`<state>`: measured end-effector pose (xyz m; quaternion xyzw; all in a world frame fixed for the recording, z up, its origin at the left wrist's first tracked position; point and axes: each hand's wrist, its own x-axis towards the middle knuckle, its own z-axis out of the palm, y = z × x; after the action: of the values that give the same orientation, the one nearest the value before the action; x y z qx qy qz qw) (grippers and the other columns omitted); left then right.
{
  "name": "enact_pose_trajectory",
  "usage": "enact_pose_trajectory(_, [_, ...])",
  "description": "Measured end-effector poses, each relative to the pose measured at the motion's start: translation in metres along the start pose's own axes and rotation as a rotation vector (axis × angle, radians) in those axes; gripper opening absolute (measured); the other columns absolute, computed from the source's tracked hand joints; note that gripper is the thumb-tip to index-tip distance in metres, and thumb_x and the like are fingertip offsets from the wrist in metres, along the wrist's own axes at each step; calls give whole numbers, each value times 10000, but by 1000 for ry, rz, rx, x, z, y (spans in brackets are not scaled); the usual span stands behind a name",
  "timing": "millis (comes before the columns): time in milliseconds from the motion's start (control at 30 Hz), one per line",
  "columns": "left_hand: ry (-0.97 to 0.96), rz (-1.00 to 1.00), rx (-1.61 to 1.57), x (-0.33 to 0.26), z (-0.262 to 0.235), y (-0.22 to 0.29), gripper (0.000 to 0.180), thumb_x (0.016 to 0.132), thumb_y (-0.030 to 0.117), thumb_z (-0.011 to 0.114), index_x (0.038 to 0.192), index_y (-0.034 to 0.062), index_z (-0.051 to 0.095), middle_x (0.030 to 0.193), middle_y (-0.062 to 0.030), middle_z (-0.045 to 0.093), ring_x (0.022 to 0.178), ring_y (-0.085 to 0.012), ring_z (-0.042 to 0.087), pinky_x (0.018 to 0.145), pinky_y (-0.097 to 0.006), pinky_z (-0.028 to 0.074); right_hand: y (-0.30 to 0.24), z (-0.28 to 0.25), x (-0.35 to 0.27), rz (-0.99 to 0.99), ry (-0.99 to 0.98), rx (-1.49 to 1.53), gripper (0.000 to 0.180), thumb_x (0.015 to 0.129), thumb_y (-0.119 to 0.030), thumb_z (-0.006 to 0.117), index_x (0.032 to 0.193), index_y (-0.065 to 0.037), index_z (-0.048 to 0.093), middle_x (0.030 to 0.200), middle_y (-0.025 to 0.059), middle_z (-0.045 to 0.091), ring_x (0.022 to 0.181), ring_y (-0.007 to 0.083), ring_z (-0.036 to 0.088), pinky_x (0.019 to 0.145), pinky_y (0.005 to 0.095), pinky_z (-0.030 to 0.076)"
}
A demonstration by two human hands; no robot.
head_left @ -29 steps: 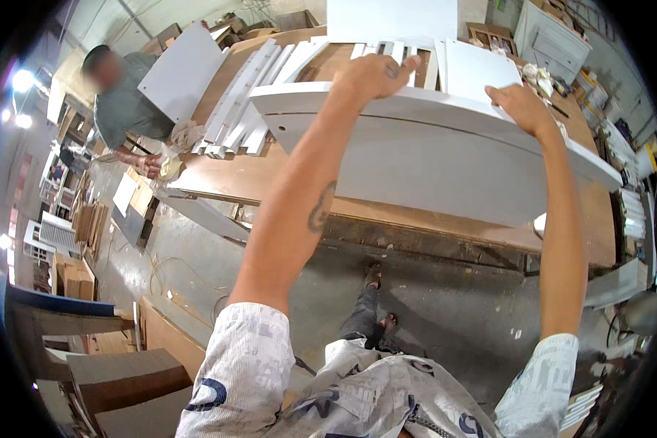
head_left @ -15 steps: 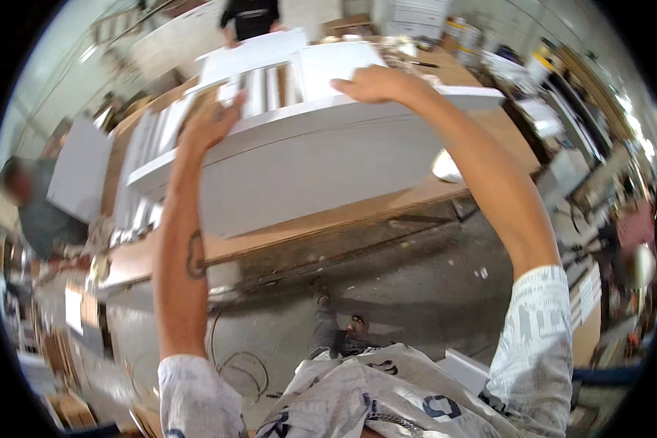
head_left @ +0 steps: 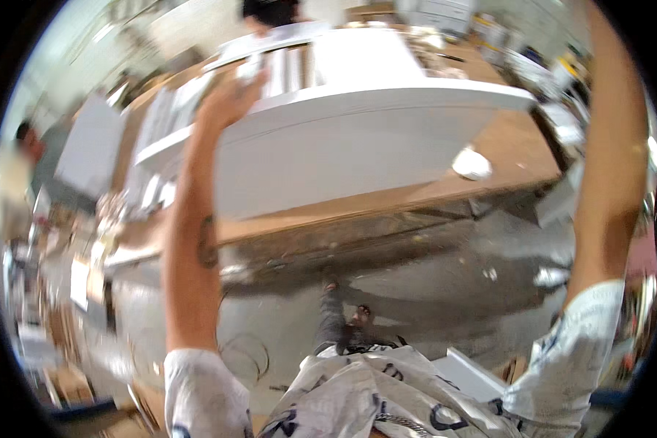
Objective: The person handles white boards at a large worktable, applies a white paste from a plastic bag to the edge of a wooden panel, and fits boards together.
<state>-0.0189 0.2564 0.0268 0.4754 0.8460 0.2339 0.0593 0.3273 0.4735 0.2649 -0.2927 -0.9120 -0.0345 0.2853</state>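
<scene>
A long white panel [head_left: 328,157] with a narrow strip along its upper edge stands on its long side on the brown worktable [head_left: 518,146]. My left hand [head_left: 230,98] is closed over the upper edge toward its left end; motion smears the fingers. My right arm stretches up past the panel's right end, and its hand lies beyond the top of the picture. A round white object [head_left: 472,163] rests on the table by the panel's lower right corner. Behind the panel lie several white strips [head_left: 278,71] and a flat white board [head_left: 365,57].
Across the table a person in dark clothing [head_left: 270,11] leans in. Another person [head_left: 31,142] is at the far left, near a tilted grey-white board [head_left: 93,146]. Buckets [head_left: 566,73] and clutter line the right. A hose [head_left: 248,354] coils on the floor.
My right hand has left the panel's upper edge and gone up and right, out of the picture. My left hand stays at the panel. The person across the table has bent lower.
</scene>
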Motion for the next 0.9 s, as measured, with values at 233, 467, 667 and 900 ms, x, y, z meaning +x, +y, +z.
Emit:
enact_pose_trajectory(233, [41, 14, 129, -17, 5, 44, 815, 826, 732, 257, 1092, 71, 653, 1102, -186, 629, 1091, -363, 560, 920, -446, 421, 116, 228, -49, 124, -242, -266, 728, 887, -641, 295, 1216, -48, 561, 1225, 281, 492, 1114, 414, 481, 938, 456, 395])
enact_pose_trajectory(467, [125, 47, 113, -11, -5, 27, 881, 780, 794, 294, 995, 32, 682, 1051, -178, 642, 1016, -333, 588, 850, -439, 464, 80, 235, -24, 153, -369, -177, 795, 865, -687, 271, 1096, -19, 633, 1046, 298, 594, 1109, 440, 508, 955, 460, 381])
enact_pose_trajectory(667, [-206, -118, 158, 0, -30, -44, 964, 743, 837, 288, 1130, 17, 615, 1168, -214, 576, 1136, -327, 520, 963, -432, 376, 77, 249, -31, 154, -252, -41, 734, 873, -650, 326, 1038, -13, 651, 867, 234, 646, 1005, 406, 562, 894, 439, 409])
enact_pose_trajectory(900, [-351, -31, 186, -16, -84, -109, 1031, 760, 834, 223, 1302, -5, 479, 1383, -235, 396, 1318, -349, 339, 1090, -417, 242, 57, 247, -48, 246, -1, 119, 494, 883, -476, 466, 987, -24, 638, 939, 237, 624, 898, 393, 581, 801, 440, 449])
